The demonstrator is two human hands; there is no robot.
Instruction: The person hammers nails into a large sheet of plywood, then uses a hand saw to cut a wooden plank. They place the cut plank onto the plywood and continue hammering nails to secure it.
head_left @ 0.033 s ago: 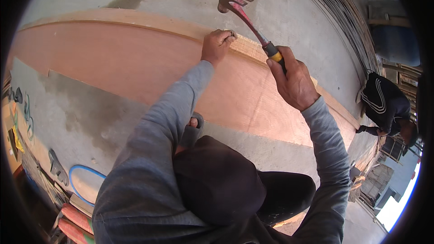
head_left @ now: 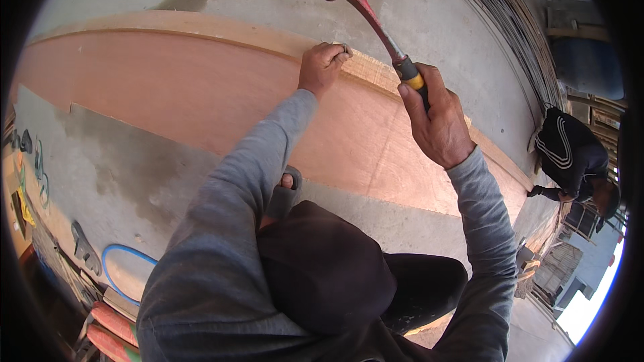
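A long reddish plywood panel (head_left: 201, 87) lies across the concrete floor, with a pale wooden strip (head_left: 367, 69) along its far edge. My left hand (head_left: 320, 68) rests on that strip, fingers closed in a pinch; whatever sits between the fingertips is too small to make out. Gripped in my right hand (head_left: 439, 121) is a claw hammer (head_left: 376, 25) with a worn red head and shaft and a black and yellow grip. Its head is raised above the floor beyond the strip, apart from the wood.
Another person (head_left: 570, 144) in dark clothes bends at the panel's right end, one hand touching near it. Long thin rods (head_left: 500, 17) lie at the far right, beside a blue barrel (head_left: 587, 67). A blue hose (head_left: 107, 269) and a sandal (head_left: 85, 251) lie at left.
The hammer's head has risen slightly, away from the strip, as my right hand tilts up a little. My left hand stays in place on the strip.
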